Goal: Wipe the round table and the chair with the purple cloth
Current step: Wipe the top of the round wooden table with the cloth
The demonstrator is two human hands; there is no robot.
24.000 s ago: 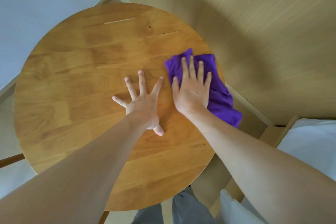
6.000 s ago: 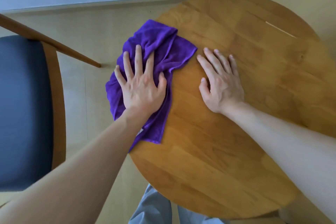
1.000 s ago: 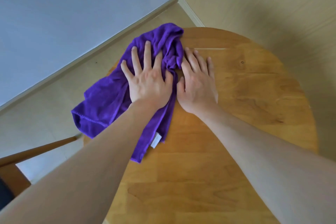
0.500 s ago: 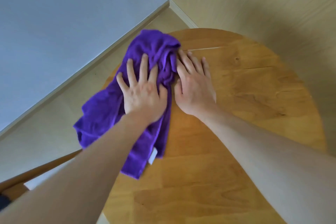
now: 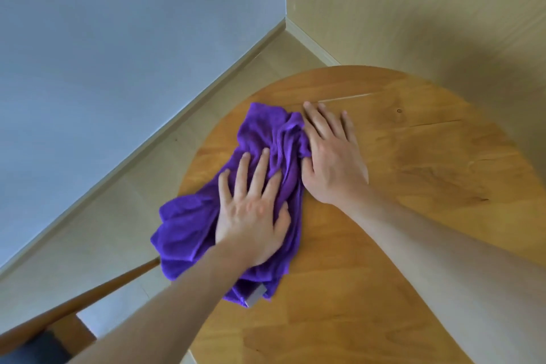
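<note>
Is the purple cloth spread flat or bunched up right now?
Bunched up: the purple cloth shows deep folds under the left hand, part hanging over the round table edge.

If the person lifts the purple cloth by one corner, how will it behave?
Probably floppy: the cloth lies in soft folds under the left hand. Likely light, since part of it droops past the table edge. It seems to slide easily on the smooth wood.

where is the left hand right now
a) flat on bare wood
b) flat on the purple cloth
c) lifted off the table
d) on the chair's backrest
b, the left hand lies with straight, spread fingers on the purple cloth at the round table's left edge.
</note>
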